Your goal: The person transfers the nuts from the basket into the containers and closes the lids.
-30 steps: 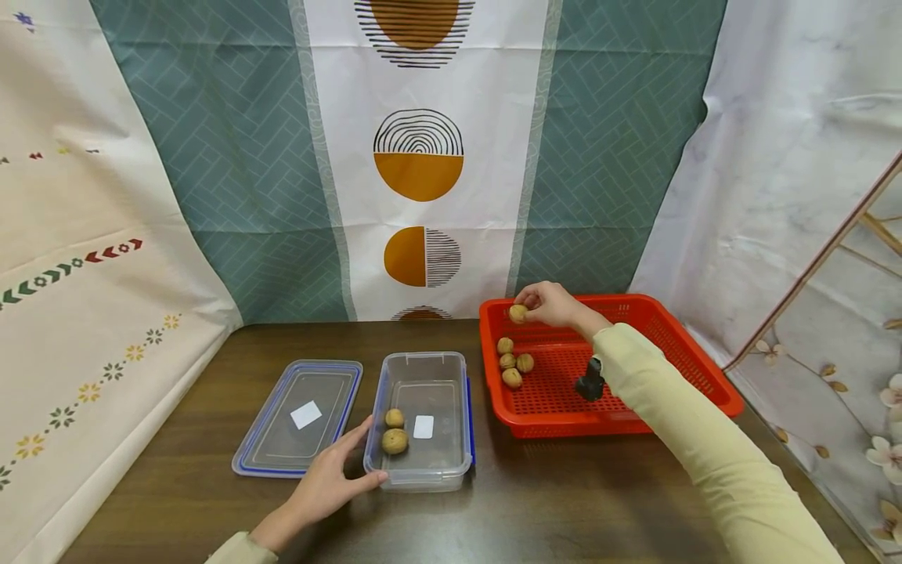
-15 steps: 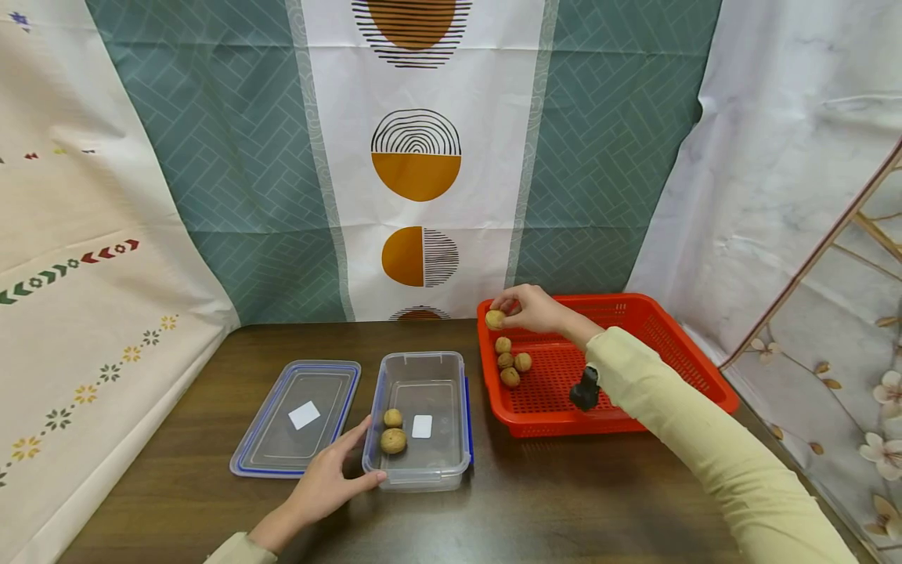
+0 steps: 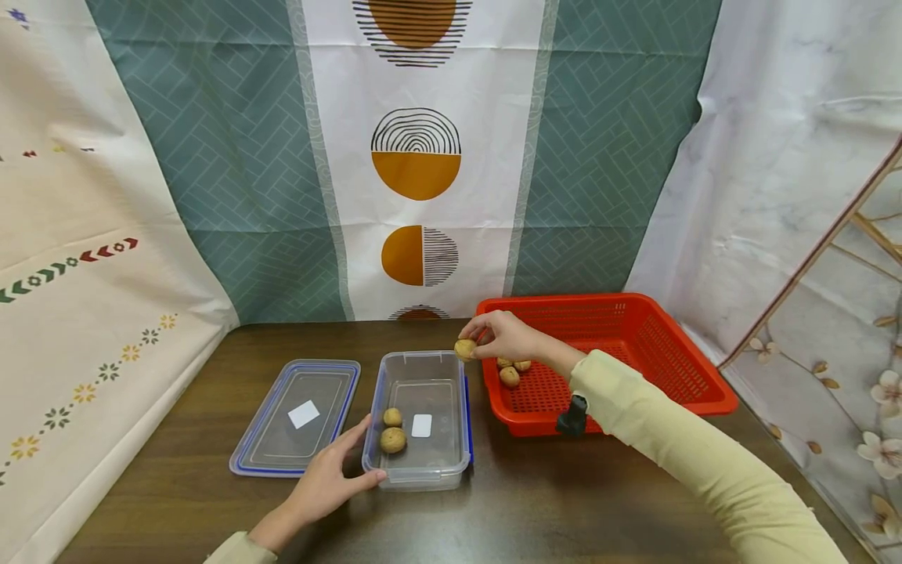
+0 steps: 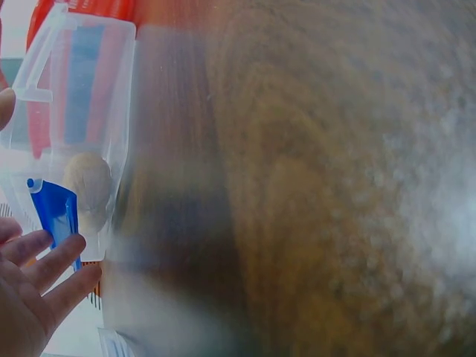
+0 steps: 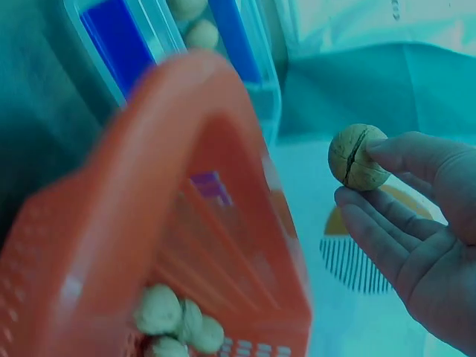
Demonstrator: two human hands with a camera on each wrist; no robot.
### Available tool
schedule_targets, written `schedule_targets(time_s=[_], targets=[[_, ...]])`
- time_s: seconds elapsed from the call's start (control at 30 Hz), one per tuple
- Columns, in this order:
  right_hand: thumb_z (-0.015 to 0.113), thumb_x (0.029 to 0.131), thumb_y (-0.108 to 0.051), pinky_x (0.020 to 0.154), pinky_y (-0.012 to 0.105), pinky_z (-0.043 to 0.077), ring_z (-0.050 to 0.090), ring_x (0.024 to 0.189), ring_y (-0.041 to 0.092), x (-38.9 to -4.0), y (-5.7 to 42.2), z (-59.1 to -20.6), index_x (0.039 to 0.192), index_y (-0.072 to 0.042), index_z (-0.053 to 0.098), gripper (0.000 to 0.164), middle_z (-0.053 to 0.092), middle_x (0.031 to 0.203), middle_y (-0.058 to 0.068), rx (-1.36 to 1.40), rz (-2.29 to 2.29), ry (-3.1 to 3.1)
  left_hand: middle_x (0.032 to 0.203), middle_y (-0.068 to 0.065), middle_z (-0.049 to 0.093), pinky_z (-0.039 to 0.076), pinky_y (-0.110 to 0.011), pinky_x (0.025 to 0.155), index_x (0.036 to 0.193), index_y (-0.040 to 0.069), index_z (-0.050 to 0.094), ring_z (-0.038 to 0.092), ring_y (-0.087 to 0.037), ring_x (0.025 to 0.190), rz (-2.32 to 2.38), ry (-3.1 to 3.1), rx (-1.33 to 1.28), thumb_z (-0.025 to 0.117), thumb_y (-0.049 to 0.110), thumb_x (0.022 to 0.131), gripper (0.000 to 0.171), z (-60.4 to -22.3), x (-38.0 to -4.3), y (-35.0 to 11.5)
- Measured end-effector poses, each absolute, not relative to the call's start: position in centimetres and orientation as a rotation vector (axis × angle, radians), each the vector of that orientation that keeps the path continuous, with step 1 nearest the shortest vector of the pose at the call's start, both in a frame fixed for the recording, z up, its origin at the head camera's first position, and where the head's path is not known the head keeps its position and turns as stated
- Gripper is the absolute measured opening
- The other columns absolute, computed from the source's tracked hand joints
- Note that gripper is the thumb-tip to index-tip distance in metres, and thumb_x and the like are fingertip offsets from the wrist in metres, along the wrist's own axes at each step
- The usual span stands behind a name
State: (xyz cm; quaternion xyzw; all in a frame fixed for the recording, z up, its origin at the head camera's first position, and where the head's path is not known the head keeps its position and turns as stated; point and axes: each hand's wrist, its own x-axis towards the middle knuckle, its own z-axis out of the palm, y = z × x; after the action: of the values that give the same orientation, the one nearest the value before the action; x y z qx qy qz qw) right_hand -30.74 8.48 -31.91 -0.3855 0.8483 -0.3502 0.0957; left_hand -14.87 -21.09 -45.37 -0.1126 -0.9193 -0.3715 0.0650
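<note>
My right hand (image 3: 510, 337) pinches a walnut (image 3: 464, 349) between thumb and fingertips, above the gap between the red basket (image 3: 535, 429) and the clear plastic container (image 3: 451, 399). In the right wrist view a dark seam runs across the held walnut (image 5: 357, 149). Two walnuts (image 3: 393, 440) lie along the left side inside the container. My left hand (image 3: 327, 478) rests against the container's near left corner, thumb at the front, fingers extended along the left side. The left wrist view shows its fingers by a blue clip (image 4: 58, 212).
Several walnuts (image 3: 510, 377) sit at the left end of the basket, partly covered by the right hand. A clear lid (image 3: 327, 431) with a blue seal lies flat left of the container. Patterned cloth (image 3: 423, 274) hangs behind the brown table (image 3: 550, 501).
My right hand has carried the walnut left and toward me, from above the basket to near the container's far right corner. The left hand stays at the container.
</note>
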Motion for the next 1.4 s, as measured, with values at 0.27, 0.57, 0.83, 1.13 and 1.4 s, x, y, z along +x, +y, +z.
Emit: schedule_targets(time_s=[0.27, 0.57, 0.83, 1.13, 1.4], targets=[[0.066, 0.079, 0.0, 0.073, 0.022, 0.052, 0.062, 0.082, 0.014, -27.6, 6.1, -32.6, 0.104, -0.001, 0.065, 0.025, 0.066, 0.094, 0.007, -1.175, -1.082, 2.386, 0.138, -0.01, 0.041, 0.044, -0.046, 0.091, 0.14, 0.015, 0.036, 0.053, -0.027, 0.112, -1.126, -2.781, -0.334, 0.071, 0.048, 0.072, 0.083, -45.2, -14.9, -21.2], [0.067, 0.078, 0.0, 0.07, 0.018, 0.051, 0.062, 0.079, 0.014, -24.8, 4.0, -34.5, 0.101, -0.005, 0.066, 0.024, 0.065, 0.091, 0.004, -1.184, -1.074, 2.372, 0.137, -0.011, 0.043, 0.043, -0.046, 0.091, 0.139, 0.013, 0.038, 0.051, -0.028, 0.114, -1.107, -2.776, -0.337, 0.071, 0.048, 0.072, 0.082, -45.5, -14.9, -21.1], [0.068, 0.076, 0.002, 0.066, 0.019, 0.051, 0.063, 0.078, 0.019, -23.4, 2.8, -37.5, 0.1, -0.003, 0.066, 0.025, 0.066, 0.091, 0.007, -1.103, -1.139, 2.385, 0.138, -0.01, 0.042, 0.043, -0.046, 0.091, 0.14, 0.014, 0.037, 0.051, -0.027, 0.114, -1.129, -2.777, -0.337, 0.071, 0.048, 0.072, 0.083, -45.4, -14.9, -21.0], [0.068, 0.076, 0.002, 0.069, 0.017, 0.05, 0.063, 0.082, 0.02, -22.7, 2.0, -40.3, 0.099, -0.002, 0.065, 0.023, 0.066, 0.093, 0.009, -1.105, -1.208, 2.385, 0.138, -0.01, 0.042, 0.043, -0.046, 0.092, 0.139, 0.013, 0.038, 0.048, -0.027, 0.117, -1.122, -2.765, -0.345, 0.071, 0.047, 0.072, 0.083, -45.4, -14.8, -21.1], [0.067, 0.076, 0.004, 0.065, 0.016, 0.049, 0.062, 0.073, 0.02, -23.0, 0.6, -41.7, 0.096, 0.001, 0.065, 0.021, 0.065, 0.086, 0.01, -1.126, -1.258, 2.445, 0.136, -0.01, 0.044, 0.045, -0.045, 0.089, 0.139, 0.013, 0.039, 0.05, -0.027, 0.114, -1.077, -2.752, -0.351, 0.071, 0.047, 0.072, 0.081, -45.4, -14.8, -21.1]])
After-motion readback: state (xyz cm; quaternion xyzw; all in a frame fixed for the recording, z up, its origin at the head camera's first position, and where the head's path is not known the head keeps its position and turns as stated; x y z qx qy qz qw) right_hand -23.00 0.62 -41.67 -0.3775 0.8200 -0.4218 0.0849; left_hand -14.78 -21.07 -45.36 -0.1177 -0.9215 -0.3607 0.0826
